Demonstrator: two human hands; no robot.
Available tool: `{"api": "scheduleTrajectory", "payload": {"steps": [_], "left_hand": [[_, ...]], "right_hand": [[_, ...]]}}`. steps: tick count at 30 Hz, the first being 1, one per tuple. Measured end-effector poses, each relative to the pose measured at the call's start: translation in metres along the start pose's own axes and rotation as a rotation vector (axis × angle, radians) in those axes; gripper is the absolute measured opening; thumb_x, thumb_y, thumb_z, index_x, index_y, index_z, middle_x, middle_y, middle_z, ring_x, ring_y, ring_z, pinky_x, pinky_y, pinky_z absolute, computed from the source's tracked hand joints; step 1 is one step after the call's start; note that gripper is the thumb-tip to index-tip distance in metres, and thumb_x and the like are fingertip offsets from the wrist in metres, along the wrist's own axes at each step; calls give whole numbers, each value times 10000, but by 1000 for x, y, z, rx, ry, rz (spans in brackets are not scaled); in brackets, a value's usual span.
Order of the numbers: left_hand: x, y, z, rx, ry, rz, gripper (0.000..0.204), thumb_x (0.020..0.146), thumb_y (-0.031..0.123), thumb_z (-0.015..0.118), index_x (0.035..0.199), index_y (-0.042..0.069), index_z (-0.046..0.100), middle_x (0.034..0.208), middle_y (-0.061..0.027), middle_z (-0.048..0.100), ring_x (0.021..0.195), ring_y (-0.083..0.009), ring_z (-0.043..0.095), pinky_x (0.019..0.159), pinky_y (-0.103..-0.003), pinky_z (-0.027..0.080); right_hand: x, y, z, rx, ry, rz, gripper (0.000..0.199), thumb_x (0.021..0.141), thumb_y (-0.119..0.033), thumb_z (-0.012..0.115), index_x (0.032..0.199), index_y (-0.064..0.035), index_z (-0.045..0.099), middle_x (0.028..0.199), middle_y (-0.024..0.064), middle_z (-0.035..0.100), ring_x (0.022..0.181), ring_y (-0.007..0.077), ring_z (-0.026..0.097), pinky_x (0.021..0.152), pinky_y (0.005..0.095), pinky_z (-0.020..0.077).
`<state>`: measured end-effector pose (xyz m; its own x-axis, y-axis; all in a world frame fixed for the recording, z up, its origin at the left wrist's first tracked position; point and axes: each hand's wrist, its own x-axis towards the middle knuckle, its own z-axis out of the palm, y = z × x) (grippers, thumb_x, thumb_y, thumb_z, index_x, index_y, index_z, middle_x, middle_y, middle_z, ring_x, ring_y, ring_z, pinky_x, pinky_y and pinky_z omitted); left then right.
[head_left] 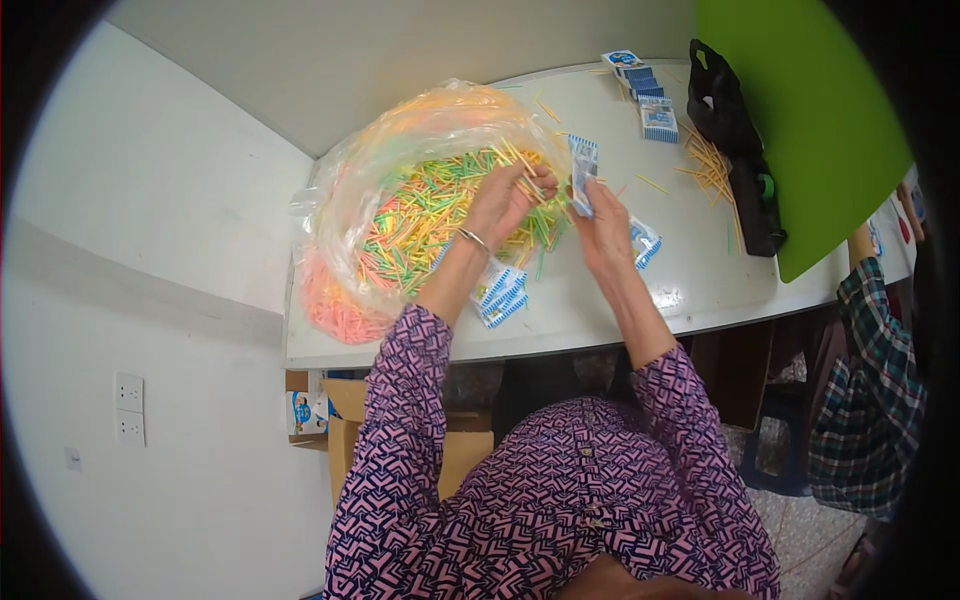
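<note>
My left hand (pixel 500 205) is closed around a few thin pastel sticks (pixel 513 152), held above a large clear plastic bag (pixel 345 190). The bag lies open, filled with a heap of yellow, green and pink sticks (pixel 415 215). To its right, my right hand (pixel 603 228) grips a small blue-and-white packet (pixel 583 158) upright by its lower part. Whether sticks are inside that packet, I cannot tell. Several similar packets (pixel 502 298) lie below my left wrist, partly hidden by the forearm. Another packet (pixel 645 243) rests beside my right wrist.
Toward the back stand stacked blue-and-white packets (pixel 658 120). Loose yellow sticks (pixel 708 168) lie by a black holder (pixel 730 125) along a green partition (pixel 815 110). A co-worker's plaid sleeve (pixel 868 300) shows at far right. Cardboard boxes (pixel 345 400) sit below the white table (pixel 570 325).
</note>
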<state>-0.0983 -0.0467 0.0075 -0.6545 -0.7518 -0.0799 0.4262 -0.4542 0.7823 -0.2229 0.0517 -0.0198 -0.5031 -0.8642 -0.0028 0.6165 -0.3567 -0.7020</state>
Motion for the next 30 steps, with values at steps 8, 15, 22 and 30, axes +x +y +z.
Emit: {"api": "scheduleTrajectory", "payload": {"steps": [8, 15, 22, 30], "left_hand": [[-7, -46, 45, 56, 189, 301, 182, 915, 168, 535, 956, -8, 547, 882, -109, 622, 810, -174, 615, 695, -294, 509], [-9, -53, 53, -98, 312, 400, 201, 901, 188, 541, 874, -11, 539, 827, -87, 600, 708, -127, 598, 605, -259, 497], [-24, 14, 32, 137, 142, 387, 340, 964, 259, 442, 974, -75, 506, 971, -183, 600, 891, -265, 627, 772, -352, 518], [-41, 17, 62, 255, 19, 367, 316, 965, 287, 442, 957, -24, 498, 981, -164, 602, 926, -238, 630, 794, -321, 499]], "right_hand": [[23, 34, 6, 447, 74, 110, 198, 936, -181, 517, 971, 11, 550, 884, 100, 609, 822, 177, 584, 749, 319, 485], [9, 17, 11, 342, 55, 81, 173, 897, -185, 590, 941, -18, 585, 879, 44, 630, 767, 116, 578, 714, 264, 473], [-1, -25, -32, -338, -250, 85, 188, 867, -201, 628, 889, -17, 665, 762, -39, 616, 685, 20, 517, 645, 170, 393], [-18, -33, -41, -497, -448, 185, 221, 867, -208, 627, 896, 4, 687, 746, -26, 612, 683, 22, 503, 622, 184, 386]]}}
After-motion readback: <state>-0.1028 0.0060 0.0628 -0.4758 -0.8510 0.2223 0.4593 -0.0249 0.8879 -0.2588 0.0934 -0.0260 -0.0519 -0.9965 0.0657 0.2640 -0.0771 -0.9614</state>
